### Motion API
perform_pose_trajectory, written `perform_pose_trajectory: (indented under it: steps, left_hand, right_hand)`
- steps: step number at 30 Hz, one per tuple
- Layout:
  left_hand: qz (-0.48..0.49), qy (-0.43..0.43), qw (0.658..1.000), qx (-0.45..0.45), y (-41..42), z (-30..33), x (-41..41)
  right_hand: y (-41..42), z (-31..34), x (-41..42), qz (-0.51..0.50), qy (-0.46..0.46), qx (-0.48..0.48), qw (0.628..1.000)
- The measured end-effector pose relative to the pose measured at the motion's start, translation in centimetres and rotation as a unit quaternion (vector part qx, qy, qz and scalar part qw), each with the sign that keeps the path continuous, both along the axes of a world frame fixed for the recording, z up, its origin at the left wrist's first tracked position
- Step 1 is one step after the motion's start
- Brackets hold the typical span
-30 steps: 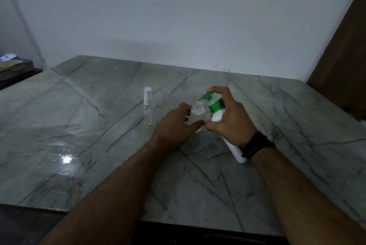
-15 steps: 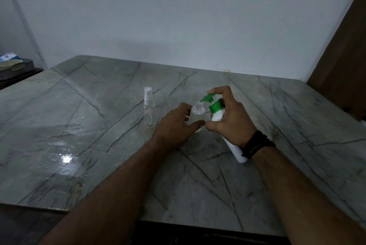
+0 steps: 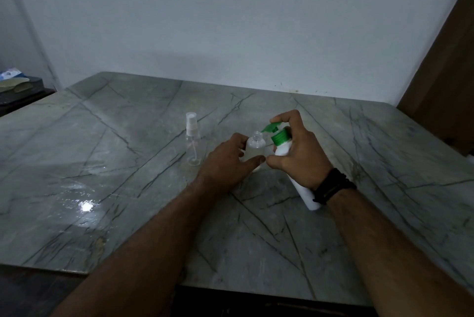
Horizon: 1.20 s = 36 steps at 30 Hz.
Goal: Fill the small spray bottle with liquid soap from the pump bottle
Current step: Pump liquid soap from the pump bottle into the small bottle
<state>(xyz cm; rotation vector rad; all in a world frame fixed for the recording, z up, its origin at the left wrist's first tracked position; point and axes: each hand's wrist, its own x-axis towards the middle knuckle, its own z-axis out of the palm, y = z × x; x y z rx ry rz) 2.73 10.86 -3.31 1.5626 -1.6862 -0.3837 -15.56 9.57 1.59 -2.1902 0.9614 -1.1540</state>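
Head view: pump bottle tilted, long axis slanting up-left, green spout over the open neck of the small spray bottle, which stands upright on the surface. Bottle's lower body hidden behind right hand, which grips it, forefinger on pump. Left hand wraps the spray bottle; liquid level unclear. Capped clear bottle stands left of it.

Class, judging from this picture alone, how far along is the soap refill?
Done: the small bottle stands uncapped. In hand: the left hand steadies it while the right hand holds the pump bottle, green nozzle over its mouth. Left: finish filling; fit a spray top.
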Motion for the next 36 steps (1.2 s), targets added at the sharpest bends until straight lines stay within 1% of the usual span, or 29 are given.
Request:
perform_pose_trajectory:
  steps: [9,17,21,36]
  left_hand:
    - [0.000,0.002,1.000,-0.002,0.09,0.00,0.00]
    - [-0.001,0.005,1.000,-0.001,0.30,0.22,-0.06]
    - [-0.003,0.005,1.000,-0.005,0.44,0.37,-0.06]
    - [-0.002,0.004,1.000,-0.010,0.45,0.30,-0.08]
  right_hand:
    - [-0.02,-0.13,0.06,0.007,0.017,-0.010,1.000]
    - [0.04,-0.11,0.03,0.006,-0.001,-0.001,1.000]
    - [0.05,-0.12,0.01,0.005,0.008,-0.014,1.000]
    - [-0.06,-0.18,0.03,0.010,0.003,-0.009,1.000]
